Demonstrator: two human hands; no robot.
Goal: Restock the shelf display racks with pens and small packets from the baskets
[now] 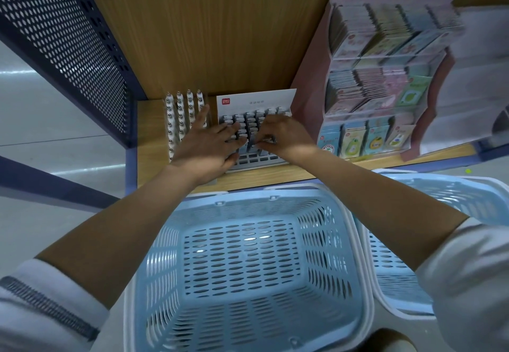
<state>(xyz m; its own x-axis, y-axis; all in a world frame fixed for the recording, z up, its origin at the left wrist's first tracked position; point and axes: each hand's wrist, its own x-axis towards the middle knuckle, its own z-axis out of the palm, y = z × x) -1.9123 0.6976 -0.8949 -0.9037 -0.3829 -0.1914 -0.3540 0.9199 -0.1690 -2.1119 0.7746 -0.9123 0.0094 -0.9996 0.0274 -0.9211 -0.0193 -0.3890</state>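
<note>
Left hand (209,145): laid flat over the left side of the grey pen rack (256,162); fingers (204,113) straight and spread wide, holding nothing
Right hand (281,134): on the rack's middle rows; fingers (263,139) curled down onto the pens (249,120); whether they pinch one I cannot tell, the spot is blurred
Pens: upright in rows in the rack, which stands on the wooden shelf (261,179) before a white card (256,99)
White pens (179,114): a separate block just left of the rack
Packet display (380,76): pink, tiered, right of the rack
Baskets: one blue basket (154,255) below the shelf edge; a second basket (440,189) beside it on the right
</note>
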